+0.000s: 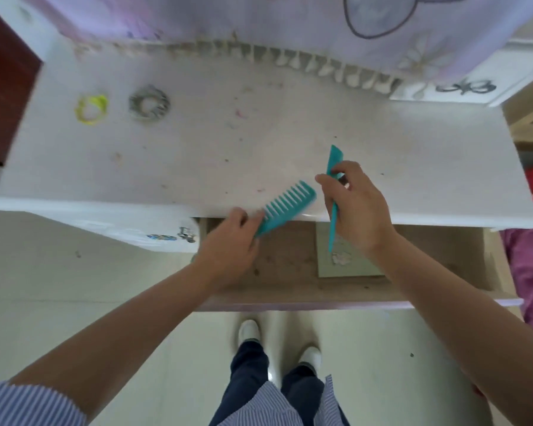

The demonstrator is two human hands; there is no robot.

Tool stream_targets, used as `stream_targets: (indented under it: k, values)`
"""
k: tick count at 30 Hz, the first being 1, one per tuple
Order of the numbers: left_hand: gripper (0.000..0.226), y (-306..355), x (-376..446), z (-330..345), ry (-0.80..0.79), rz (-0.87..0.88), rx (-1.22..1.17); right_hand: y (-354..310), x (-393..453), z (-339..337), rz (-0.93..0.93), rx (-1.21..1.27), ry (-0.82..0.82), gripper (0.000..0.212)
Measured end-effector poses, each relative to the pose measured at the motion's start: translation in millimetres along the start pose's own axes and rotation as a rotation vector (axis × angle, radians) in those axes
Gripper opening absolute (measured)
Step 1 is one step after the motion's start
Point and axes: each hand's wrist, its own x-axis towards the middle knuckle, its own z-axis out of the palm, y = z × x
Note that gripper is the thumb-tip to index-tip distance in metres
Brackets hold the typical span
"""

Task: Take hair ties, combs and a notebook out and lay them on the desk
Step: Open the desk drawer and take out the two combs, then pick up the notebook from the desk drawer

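At frame centre the left hand (228, 241) grips a wide-tooth teal comb (285, 207) and the right hand (357, 207) a slim teal comb (333, 192). Upper left, a yellow hair tie (92, 109) and a grey hair tie (149, 102) lie on the desk (197, 149).

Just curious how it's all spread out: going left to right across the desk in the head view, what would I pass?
Yellow hair tie → grey hair tie → wide-toothed comb in the left hand → thin comb in the right hand.
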Motion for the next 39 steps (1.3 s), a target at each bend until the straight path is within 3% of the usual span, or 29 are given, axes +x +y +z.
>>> stream_targets:
  k: [3, 6, 11, 15, 19, 21, 23, 25, 27, 29, 32, 33, 35, 39]
  values:
    - [0.047, -28, 15, -24, 0.074, -0.313, -0.031, -15, 28, 26, 0.009, -0.033, -0.122, 0.052]
    - [0.045, -53, 52, -35, 0.125, -0.515, -0.084, -17, 56, 55, -0.042, -0.104, -0.252, 0.056]
    - [0.04, -65, 103, -27, 0.082, -0.543, -0.09, -3, 97, 84, -0.018, -0.151, -0.392, 0.057]
    - [0.042, -61, 116, -16, 0.086, -0.554, -0.005, 5, 113, 86, 0.037, -0.15, -0.451, 0.07]
    - [0.048, -54, 102, -17, 0.139, -0.552, 0.027, 11, 98, 76, 0.08, 0.107, -0.37, 0.07]
    - [0.042, -41, 83, -10, 0.278, -0.375, 0.038, 19, 66, 69, 0.125, 0.254, -0.147, 0.055]
    - [0.029, -20, 57, 7, 0.376, 0.002, -0.022, 29, 16, 66, 0.127, 0.276, 0.033, 0.038]
    - [0.029, 1, 34, 28, 0.279, 0.274, -0.073, 43, -32, 63, 0.077, 0.243, 0.043, 0.034]
    - [0.031, 23, 26, 51, -0.003, 0.333, -0.117, 65, -65, 62, 0.068, 0.238, -0.026, 0.034]
    - [0.03, 43, 32, 83, -0.289, 0.148, -0.16, 92, -84, 67, 0.153, 0.166, -0.179, 0.035]
    - [0.033, 65, 57, 132, -0.507, -0.231, -0.286, 135, -86, 80, 0.561, 0.081, -0.509, 0.043]
    - [0.034, 73, 64, 142, -0.514, -0.316, -0.334, 148, -85, 86, 0.687, 0.062, -0.618, 0.047]
    - [0.034, 91, 72, 156, -0.482, -0.467, -0.384, 159, -83, 101, 0.751, 0.043, -0.716, 0.044]
    - [0.033, 117, 74, 168, -0.409, -0.692, -0.514, 158, -81, 120, 0.815, 0.099, -0.61, 0.03]
